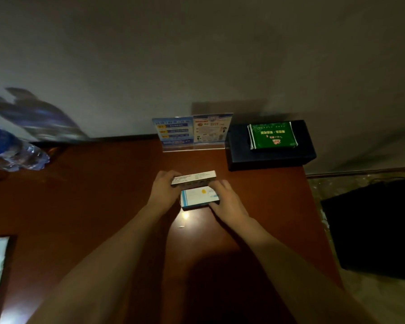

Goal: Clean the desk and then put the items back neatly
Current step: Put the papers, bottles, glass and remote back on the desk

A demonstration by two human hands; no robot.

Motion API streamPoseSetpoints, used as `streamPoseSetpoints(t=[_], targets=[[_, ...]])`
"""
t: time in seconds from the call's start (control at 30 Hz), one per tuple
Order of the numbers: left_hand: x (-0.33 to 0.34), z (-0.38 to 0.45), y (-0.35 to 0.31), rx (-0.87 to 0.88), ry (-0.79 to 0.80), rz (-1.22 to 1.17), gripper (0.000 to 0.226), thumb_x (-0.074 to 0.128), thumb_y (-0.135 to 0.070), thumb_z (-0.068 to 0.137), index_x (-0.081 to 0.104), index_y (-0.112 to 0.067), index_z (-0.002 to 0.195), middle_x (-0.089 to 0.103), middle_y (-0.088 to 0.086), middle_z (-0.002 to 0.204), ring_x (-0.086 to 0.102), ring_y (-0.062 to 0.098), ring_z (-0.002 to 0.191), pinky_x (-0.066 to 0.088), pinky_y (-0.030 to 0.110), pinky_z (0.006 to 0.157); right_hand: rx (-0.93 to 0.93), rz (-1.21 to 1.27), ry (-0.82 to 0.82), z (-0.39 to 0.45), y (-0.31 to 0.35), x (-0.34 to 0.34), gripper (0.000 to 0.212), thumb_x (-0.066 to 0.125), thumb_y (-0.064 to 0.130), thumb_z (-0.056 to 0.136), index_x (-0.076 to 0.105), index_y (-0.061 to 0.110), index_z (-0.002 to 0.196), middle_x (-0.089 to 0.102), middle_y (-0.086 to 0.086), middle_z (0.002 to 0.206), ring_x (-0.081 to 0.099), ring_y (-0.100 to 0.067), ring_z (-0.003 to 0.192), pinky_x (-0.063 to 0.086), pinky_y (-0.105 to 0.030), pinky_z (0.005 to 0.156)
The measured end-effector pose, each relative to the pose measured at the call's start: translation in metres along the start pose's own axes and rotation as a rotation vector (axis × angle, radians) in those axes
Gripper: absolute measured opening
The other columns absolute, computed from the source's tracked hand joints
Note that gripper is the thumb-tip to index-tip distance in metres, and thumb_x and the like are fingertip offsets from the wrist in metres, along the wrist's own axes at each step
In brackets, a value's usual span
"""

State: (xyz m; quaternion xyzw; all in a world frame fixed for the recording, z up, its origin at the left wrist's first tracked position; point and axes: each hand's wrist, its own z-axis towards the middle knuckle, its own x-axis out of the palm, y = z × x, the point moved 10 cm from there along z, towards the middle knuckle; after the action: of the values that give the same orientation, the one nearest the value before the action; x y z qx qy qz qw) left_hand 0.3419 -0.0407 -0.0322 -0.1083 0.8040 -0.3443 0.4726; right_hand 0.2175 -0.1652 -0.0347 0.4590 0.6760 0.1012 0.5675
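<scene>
White cardboard, a small box (193, 179), is gripped at its left end by the curled left hand (164, 190), just beyond a blue-striped box (199, 198) held down on the red-brown desk (103, 195) by the right hand (227, 199), with a green packet (273, 135) lying farther beyond on a black box (271, 157).

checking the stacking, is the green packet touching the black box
Touching. The head view shows the green packet lying flat on top of the black box, with no gap between them.
</scene>
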Motion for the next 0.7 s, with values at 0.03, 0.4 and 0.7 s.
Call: streamPoseSetpoints(t=[0.03,0.4,0.7], targets=[[-0.001,-0.001,0.003,-0.011,-0.013,-0.038,0.03,0.062,-0.006,0.087,0.059,-0.017,0.115,0.05,0.004,0.116,0.051,0.019,0.115,0.045,0.023,0.086,0.031,0.06,-0.02,-0.001,-0.002,-0.002,0.052,0.066,0.005,0.086,0.046,0.017,0.132,0.042,-0.002,0.135,0.044,-0.013,0.125,0.039,-0.011,0.087],[0.036,-0.029,0.048,-0.081,0.136,-0.047,0.106,0.075,-0.01,0.065,0.013,-0.026,0.149,0.037,-0.002,0.141,0.028,0.022,0.131,0.03,0.04,0.109,0.102,0.232,-0.068,0.006,-0.013,0.006,0.045,0.068,0.007,0.084,0.054,0.019,0.125,0.058,-0.001,0.122,0.054,-0.009,0.114,0.039,0.002,0.069],[0.03,0.005,0.025,0.007,0.045,-0.147,0.082,0.076,-0.008,0.073,0.031,-0.019,0.141,0.036,0.0,0.13,0.038,0.007,0.118,0.038,0.022,0.095,0.189,0.455,-0.183,0.018,-0.022,-0.001,0.053,0.063,-0.005,0.083,0.052,0.014,0.131,0.058,-0.002,0.124,0.054,-0.008,0.113,0.046,-0.017,0.093]])
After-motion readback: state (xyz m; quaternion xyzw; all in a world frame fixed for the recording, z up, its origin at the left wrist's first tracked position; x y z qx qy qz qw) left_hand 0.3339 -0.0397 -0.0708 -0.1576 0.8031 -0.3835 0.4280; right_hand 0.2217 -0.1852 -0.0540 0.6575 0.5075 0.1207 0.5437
